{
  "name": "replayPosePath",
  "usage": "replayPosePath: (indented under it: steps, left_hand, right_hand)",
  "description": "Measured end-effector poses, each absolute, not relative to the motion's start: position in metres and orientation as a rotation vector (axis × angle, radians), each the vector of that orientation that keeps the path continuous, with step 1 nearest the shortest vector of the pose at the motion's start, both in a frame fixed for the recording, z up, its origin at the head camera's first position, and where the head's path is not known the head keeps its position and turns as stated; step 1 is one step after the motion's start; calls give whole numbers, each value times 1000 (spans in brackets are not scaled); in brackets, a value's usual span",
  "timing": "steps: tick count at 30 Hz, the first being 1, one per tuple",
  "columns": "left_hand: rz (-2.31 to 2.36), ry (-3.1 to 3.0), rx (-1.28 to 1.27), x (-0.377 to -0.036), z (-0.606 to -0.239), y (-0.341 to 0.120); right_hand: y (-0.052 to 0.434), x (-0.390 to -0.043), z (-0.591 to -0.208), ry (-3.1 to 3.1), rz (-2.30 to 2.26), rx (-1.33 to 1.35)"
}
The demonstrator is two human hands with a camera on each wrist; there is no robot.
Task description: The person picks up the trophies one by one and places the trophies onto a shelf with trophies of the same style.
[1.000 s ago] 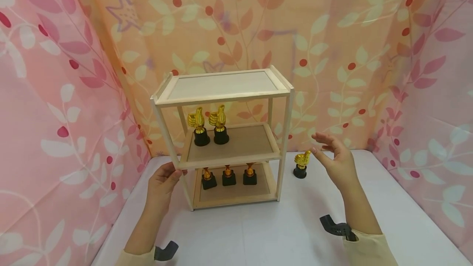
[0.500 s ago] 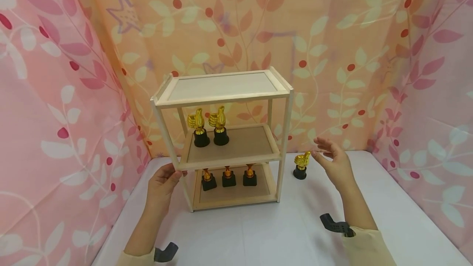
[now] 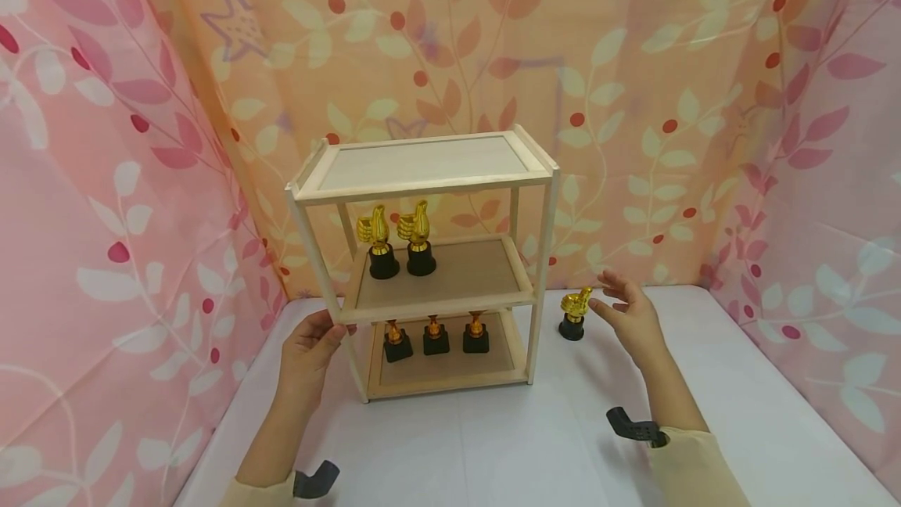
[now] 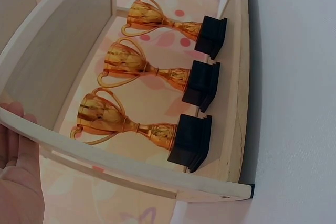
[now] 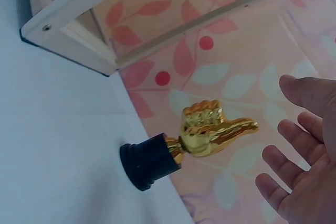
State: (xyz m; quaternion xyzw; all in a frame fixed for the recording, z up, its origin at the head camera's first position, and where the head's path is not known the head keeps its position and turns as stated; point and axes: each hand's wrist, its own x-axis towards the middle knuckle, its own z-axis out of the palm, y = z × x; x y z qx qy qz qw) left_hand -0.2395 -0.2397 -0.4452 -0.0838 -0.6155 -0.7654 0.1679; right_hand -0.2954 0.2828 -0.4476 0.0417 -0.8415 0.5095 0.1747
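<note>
My left hand grips the left front post of a small three-tier wooden shelf, its fingers passing behind the post in the left wrist view. My right hand is held with fingers spread and relaxed beside a gold thumbs-up trophy. That trophy stands upright on its black base on the table, and in the right wrist view a gap shows between the fingers and the gold thumb. Two matching thumbs-up trophies stand on the left part of the middle tier.
Three golden cup trophies with black square bases stand in a row on the bottom tier. White cloth covers the table. Floral curtains enclose the back and both sides.
My right hand has lowered slightly and come in a little toward the lone thumbs-up trophy. The left hand, the shelf and the trophies have stayed put.
</note>
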Motion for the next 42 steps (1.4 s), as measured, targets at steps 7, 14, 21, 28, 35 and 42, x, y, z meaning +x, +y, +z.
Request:
replayPosePath:
  steps: [7,14,21,28,35,42]
  left_hand:
    - [-2183,-1733,-272,-241,-447,-240]
    - [-2182,-1735,-276,-241,-449,-241]
    - [-2178,-1742,-264,-240,-449,-241]
    - [-2166,-1750,-284,-241,-448,-241]
    - [-2164,-1758,-269,-242,-447,-241]
    - [-2177,-1750,-251,-242,-449,-241]
  right_hand:
    - [286,-305,-465,-2407,1483,101]
    - [287,-310,-481,-2450,1541,75]
    - [288,-317,-504,-2462,1669,40]
    - [287,-322,-514,-2488,1650,21]
    - [284,-320,-514,-2519,1652,52]
    - [283,-322,-523,-2537,1705,6]
